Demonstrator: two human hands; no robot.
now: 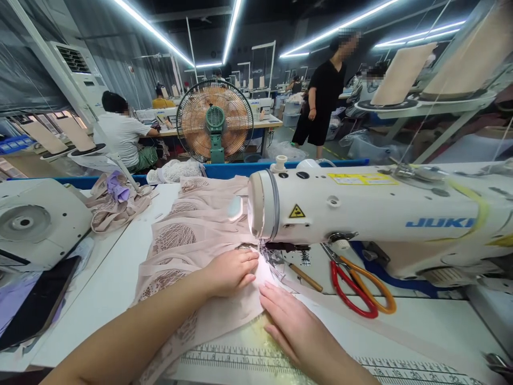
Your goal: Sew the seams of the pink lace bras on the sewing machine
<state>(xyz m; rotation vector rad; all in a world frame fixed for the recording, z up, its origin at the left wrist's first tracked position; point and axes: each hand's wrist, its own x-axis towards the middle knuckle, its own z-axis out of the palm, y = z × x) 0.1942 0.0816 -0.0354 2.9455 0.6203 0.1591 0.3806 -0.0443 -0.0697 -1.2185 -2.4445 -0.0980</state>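
Note:
Pale pink fabric with lace panels (174,238) lies gathered in folds on the left of the sewing machine, and its edge runs under the needle area. My left hand (230,271) rests on this fabric just left of the needle, fingers stretched forward and lying flat. On the fabric's right edge, my right hand (294,315) also lies flat, its fingers pointing toward the needle. The white sewing machine (308,206) reaches over the work from the right, and its head hides part of the fabric. Whatever is under my palms is hidden.
Scissors with red and orange handles (355,289) lie right of the needle, beside a wooden-handled tool (306,277). A measuring tape strip (224,358) runs along the front. At left are a black phone (38,302) and a fabric pile (120,200). A fan (215,120) stands behind; people are beyond.

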